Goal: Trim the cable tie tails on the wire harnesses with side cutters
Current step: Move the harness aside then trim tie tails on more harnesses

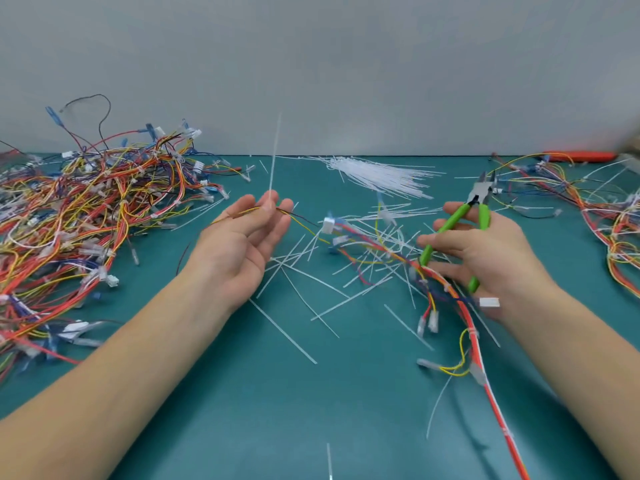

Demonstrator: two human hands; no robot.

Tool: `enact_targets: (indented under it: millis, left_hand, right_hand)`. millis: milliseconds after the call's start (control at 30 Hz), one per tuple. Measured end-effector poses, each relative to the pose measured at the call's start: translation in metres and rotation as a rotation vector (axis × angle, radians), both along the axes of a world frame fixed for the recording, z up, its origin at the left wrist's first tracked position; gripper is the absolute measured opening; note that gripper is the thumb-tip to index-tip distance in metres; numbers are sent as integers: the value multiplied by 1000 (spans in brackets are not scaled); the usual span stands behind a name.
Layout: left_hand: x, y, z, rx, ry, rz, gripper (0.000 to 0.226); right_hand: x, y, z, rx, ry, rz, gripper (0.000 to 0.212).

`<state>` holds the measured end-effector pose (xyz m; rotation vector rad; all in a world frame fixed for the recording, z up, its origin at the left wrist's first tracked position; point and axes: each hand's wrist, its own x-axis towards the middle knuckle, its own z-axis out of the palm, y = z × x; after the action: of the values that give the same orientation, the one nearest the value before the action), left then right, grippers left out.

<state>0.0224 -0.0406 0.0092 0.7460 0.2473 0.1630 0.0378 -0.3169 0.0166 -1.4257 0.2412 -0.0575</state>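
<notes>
Palm-up, left hand (247, 233) under harness (346, 237)

No text, label, brand or number can be read anywhere. The white connector housings and the green cutter handles show no legible marking.

A teal mat (242, 393) meets a plain grey wall (346, 64).
</notes>
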Motion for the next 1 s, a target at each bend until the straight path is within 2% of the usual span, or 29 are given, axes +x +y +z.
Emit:
enact_targets:
  millis: [233, 367, 433, 533, 600, 833, 1000]
  left_hand:
    - [-8, -6, 8, 75, -131, -149, 22]
    - [-13, -12, 8, 188, -163, -180, 18]
    - [-14, -14, 9, 228, -178, -175, 16]
    - [-17, -16, 10, 299, -199, -153, 16]
    - [-18, -18, 11, 361, -201, -142, 19]
    - [-24, -29, 12, 439, -223, -150, 27]
    - [-27, -33, 13, 453, -225, -151, 21]
  right_hand:
    - [-3, -10, 12, -3, -158, -138, 23]
    - [-16, -4, 25, -38, -285, 37, 16]
    - [-25, 6, 22, -263, -358, 178, 16]
    - [-39, 25, 8, -762, -485, 429, 20]
    - [-45, 33, 2, -921, -550, 501, 26]
    - [-45, 31, 7, -863, -456, 471, 33]
    - [-48, 32, 6, -924, -465, 522, 26]
